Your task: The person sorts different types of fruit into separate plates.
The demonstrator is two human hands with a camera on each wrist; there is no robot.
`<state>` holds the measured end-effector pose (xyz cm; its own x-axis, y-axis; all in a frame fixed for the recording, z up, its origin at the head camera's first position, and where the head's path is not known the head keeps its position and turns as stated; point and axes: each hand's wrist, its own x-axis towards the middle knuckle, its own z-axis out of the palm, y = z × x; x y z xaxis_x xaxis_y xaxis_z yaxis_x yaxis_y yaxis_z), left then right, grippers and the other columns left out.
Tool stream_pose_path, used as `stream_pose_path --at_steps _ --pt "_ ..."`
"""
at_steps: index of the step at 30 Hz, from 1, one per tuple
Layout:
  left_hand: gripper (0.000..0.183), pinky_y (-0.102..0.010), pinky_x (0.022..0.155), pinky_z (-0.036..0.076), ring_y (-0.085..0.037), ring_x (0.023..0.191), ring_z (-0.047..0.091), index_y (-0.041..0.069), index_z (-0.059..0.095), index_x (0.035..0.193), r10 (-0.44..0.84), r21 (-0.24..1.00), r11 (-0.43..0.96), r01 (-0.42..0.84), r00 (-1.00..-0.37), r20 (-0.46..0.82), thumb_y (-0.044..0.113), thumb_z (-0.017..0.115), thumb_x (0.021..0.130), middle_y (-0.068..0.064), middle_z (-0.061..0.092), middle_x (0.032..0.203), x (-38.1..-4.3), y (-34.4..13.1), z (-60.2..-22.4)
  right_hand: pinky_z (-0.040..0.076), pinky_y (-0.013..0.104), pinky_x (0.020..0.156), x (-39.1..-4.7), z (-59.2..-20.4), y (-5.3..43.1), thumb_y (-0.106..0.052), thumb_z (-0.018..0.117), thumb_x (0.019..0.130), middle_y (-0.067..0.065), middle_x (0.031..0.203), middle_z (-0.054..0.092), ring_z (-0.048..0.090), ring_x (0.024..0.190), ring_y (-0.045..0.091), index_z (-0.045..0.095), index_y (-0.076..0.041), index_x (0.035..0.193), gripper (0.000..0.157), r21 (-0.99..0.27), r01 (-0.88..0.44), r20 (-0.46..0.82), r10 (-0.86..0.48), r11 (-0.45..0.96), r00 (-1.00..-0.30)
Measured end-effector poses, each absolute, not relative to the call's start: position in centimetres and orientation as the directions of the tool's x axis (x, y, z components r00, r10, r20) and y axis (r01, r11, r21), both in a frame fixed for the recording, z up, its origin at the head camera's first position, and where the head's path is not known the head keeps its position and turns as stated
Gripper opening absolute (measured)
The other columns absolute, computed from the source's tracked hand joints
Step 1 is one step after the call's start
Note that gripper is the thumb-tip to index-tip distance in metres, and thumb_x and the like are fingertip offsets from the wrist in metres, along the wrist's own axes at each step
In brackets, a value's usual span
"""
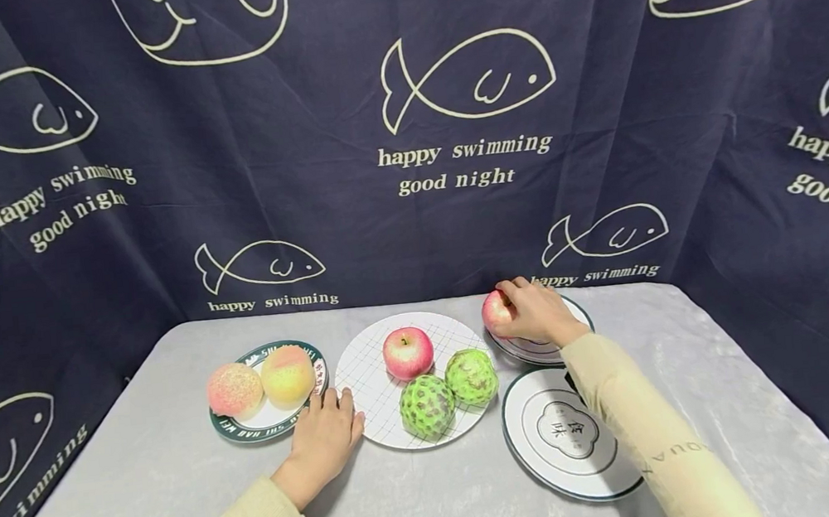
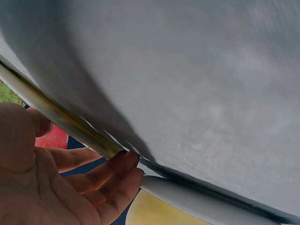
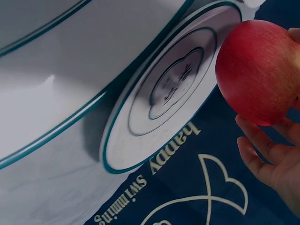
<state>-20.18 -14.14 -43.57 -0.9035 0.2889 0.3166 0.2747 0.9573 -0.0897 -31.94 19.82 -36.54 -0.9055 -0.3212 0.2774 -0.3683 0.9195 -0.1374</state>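
Note:
My right hand (image 1: 532,311) grips a red apple (image 1: 495,309) at the far left rim of a white plate (image 1: 536,351) at the back right. In the right wrist view the apple (image 3: 260,70) sits in my curled fingers (image 3: 267,154), just past that plate (image 3: 159,108). My left hand (image 1: 324,438) lies flat on the table. Its fingers (image 2: 117,168) touch the rim of a white grid-patterned plate (image 1: 374,379). That plate carries another red apple (image 1: 408,352) and two green custard apples (image 1: 426,407).
A green-rimmed plate (image 1: 251,430) with two peaches (image 1: 235,390) stands left of my left hand. A white plate (image 1: 562,436) with a dark rim lies under my right forearm. A dark fish-print curtain (image 1: 446,122) closes off the back and sides of the grey table (image 1: 144,484).

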Motion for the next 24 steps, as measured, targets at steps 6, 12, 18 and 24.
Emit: stream_pose_path --at_steps 6,12,18,24 --pt "0.044 -0.045 0.075 0.047 -0.037 0.096 0.054 -0.003 0.056 0.116 0.270 -0.089 0.963 0.255 -0.927 0.259 0.032 0.051 0.090 -0.020 0.057 0.101 -20.1 -13.9 -43.1 0.044 0.054 0.077 -31.9 -36.7 21.3 -0.043 0.068 0.069 0.016 0.106 0.057 0.056 0.093 0.038 0.055 -0.006 0.117 0.062 -0.154 -0.345 0.280 -0.295 0.926 -0.914" --pt "0.044 -0.044 0.074 0.047 -0.036 0.096 0.054 -0.002 0.057 0.116 0.268 -0.103 0.963 0.249 -0.931 0.249 0.033 0.051 0.090 -0.019 0.057 0.102 -20.0 -13.8 -42.9 0.043 0.055 0.077 -31.8 -37.1 22.8 -0.043 0.069 0.068 0.018 0.103 0.056 0.056 0.090 0.040 0.054 -0.004 0.116 0.063 -0.150 -0.329 0.305 -0.273 0.932 -0.912" --pt "0.043 -0.045 0.074 0.047 -0.036 0.096 0.054 -0.002 0.057 0.115 0.267 -0.100 0.963 0.249 -0.929 0.257 0.033 0.051 0.090 -0.019 0.057 0.101 -20.1 -13.9 -43.1 0.041 0.058 0.080 -31.7 -37.5 24.4 -0.041 0.069 0.069 0.022 0.115 0.054 0.053 0.096 0.045 0.051 -0.002 0.124 0.070 -0.159 -0.298 0.299 -0.242 0.941 -0.923" --pt "0.044 -0.045 0.076 0.047 -0.037 0.098 0.053 -0.002 0.056 0.116 0.262 -0.091 0.965 0.247 -0.933 0.245 0.033 0.050 0.090 -0.020 0.057 0.102 -20.1 -13.8 -43.0 0.041 0.058 0.078 -31.7 -37.9 25.7 -0.041 0.068 0.069 0.022 0.113 0.054 0.054 0.093 0.046 0.050 -0.002 0.122 0.068 -0.160 -0.267 0.279 -0.216 0.950 -0.936"
